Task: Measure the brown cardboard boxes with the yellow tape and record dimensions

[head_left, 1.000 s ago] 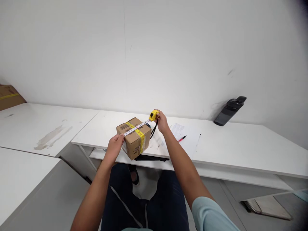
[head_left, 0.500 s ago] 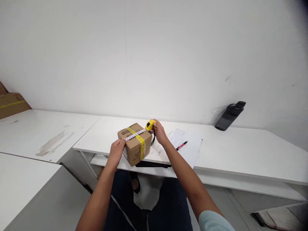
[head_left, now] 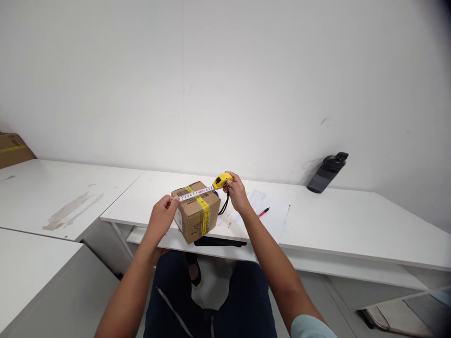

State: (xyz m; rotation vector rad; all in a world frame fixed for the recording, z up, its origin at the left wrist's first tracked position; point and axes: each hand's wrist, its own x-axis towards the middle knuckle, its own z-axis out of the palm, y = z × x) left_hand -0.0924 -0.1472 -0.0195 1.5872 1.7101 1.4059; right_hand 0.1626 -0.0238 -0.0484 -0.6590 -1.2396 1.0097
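A brown cardboard box (head_left: 193,224) with yellow tape sits at the front edge of the white table, turned at an angle. Across its top runs the white blade (head_left: 196,193) of a tape measure. My left hand (head_left: 164,215) pinches the blade's free end at the box's left side. In my right hand (head_left: 235,190) is the yellow tape measure case (head_left: 221,180), held just past the box's far right corner, with a black strap hanging from it.
Papers (head_left: 278,220) and a red and black pen (head_left: 264,212) lie right of the box. A dark bottle (head_left: 326,173) leans against the wall. Another taped box (head_left: 14,149) stands far left on the white table (head_left: 352,220). A black object shows under the table's front edge.
The blade has shifted toward the back of the box top and appears lifted at the left. Both hands have moved slightly apart, and the view has shifted a little.
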